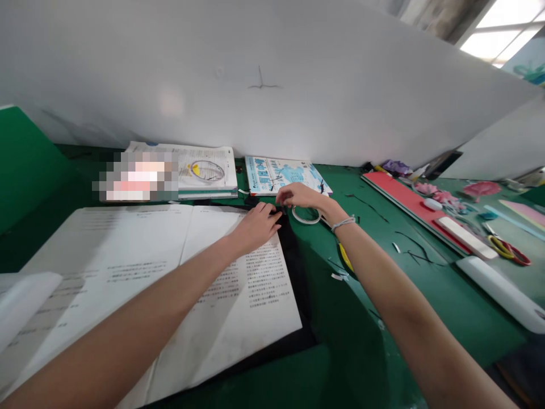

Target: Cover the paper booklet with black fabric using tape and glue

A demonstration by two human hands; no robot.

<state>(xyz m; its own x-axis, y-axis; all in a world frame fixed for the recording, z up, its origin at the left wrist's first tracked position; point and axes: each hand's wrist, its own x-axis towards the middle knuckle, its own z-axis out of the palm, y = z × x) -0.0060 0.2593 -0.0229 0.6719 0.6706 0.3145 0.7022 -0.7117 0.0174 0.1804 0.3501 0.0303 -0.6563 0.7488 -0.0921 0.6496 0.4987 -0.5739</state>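
One green worktop [361, 352] carries all the things, and on it lies a wide printed paper [234, 329], opened flat, with a crease through it. Under the paper, a black sheet [293, 255] shows along the right side and the near edge; of what material it is, I cannot tell. Next in size comes a blue-and-white book [293, 170], beyond the far right corner of the paper. At this corner, the left hand [258, 226] lies palm down, its fingers a little spread, and the right hand [301, 196] has its fingers bent downward, close to the left fingertips. Whether either hand pinches the black edge, I cannot tell. In my judgement, the step is to arrange this corner; for a good result, the left hand should press softly so that the paper does not slide, and the right hand should draw the black edge straight, without wrinkles. A white ring [305, 221] lies near the right hand, so it is better not to push it. The smallest, a white scrap [336, 276], should not come under the sheet.
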